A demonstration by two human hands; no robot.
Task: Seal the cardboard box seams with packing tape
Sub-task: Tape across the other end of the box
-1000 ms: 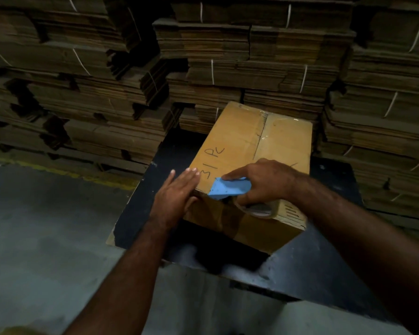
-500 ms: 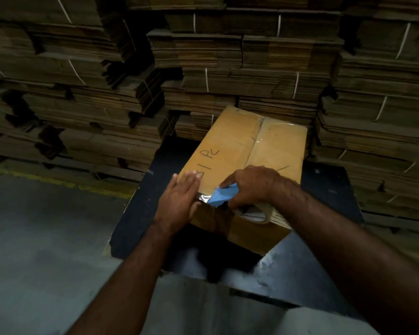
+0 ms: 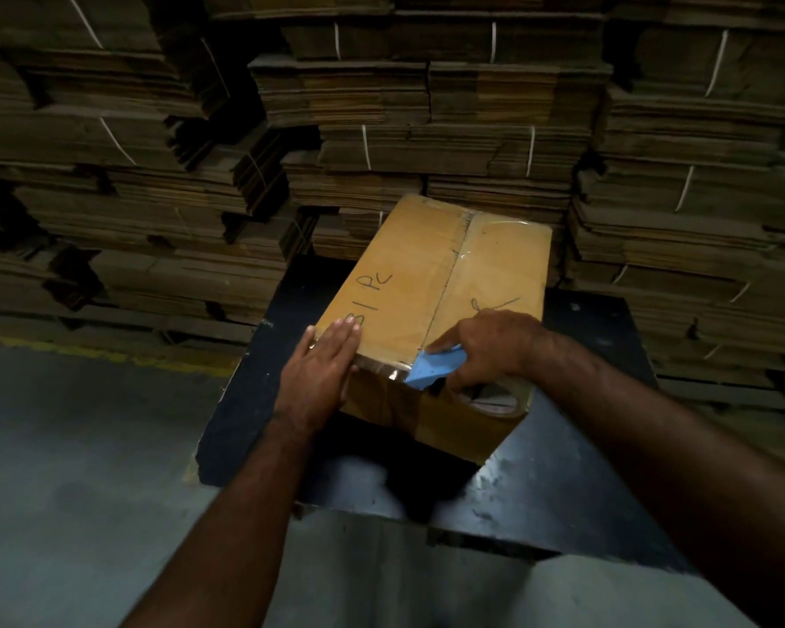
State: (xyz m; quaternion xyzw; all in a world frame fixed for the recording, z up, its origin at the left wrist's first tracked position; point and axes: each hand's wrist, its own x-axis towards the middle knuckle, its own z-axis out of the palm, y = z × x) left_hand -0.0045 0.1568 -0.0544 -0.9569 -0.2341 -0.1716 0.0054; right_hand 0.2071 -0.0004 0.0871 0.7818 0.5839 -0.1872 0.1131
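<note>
A closed cardboard box with handwriting on its top lies on a black table. Clear tape runs along its centre seam. My left hand lies flat, fingers together, on the near left corner of the box, pressing a shiny strip of tape along the near edge. My right hand grips a tape roll with a blue cutter piece at the near edge, just right of the centre seam. The roll hangs against the box's front face.
Tall stacks of flattened cardboard bundles tied with white string wall in the far side, left and right. A grey concrete floor with a yellow line lies to the left of the table.
My right hand has carried the roll and blue piece to the right along the near edge, leaving a strip of tape behind. My left hand stayed pressed on the near left corner.
</note>
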